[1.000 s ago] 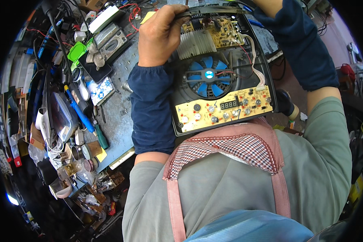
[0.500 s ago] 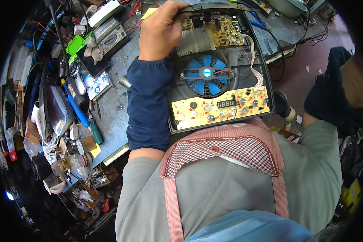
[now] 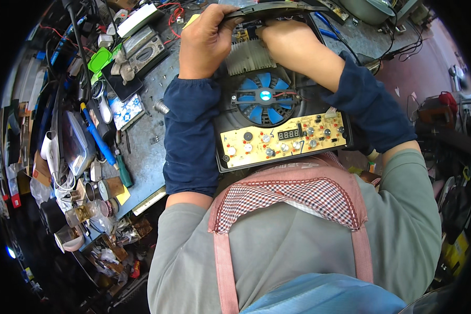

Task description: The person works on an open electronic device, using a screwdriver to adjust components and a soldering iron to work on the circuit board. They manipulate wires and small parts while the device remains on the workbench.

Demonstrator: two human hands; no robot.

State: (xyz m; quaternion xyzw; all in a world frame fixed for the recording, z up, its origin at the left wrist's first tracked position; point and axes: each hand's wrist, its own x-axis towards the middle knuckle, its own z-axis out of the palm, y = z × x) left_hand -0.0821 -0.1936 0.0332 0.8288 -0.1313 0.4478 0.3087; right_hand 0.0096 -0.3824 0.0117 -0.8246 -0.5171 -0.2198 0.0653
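An opened black induction cooker housing (image 3: 227, 112) rests between my body and the bench, its inside facing me. My left hand (image 3: 206, 44) is closed on its far left edge, by a raised black rim. Over the far part of the housing, my right hand (image 3: 293, 42) has its fingers curled down beside the finned heatsink (image 3: 248, 58); what its fingertips hold or touch is hidden. That hand covers most of the far circuit board. Nearer lies a fan (image 3: 265, 96) with blue blades. A yellow control board (image 3: 256, 141) with a small digit display runs along the near edge.
Left on the blue-grey bench (image 3: 146, 152) lie a multimeter (image 3: 146, 55), a blue pen-shaped tool (image 3: 97, 133), a green-handled screwdriver (image 3: 123, 170), a patterned blue-and-white box (image 3: 126, 111) and a metal bolt (image 3: 160, 106). Cables and a grey bowl-like vessel (image 3: 369, 10) sit at the far right.
My right arm has come in from the right side, and its hand is now over the far circuit board. My left hand keeps its grip; the housing has shifted slightly left.
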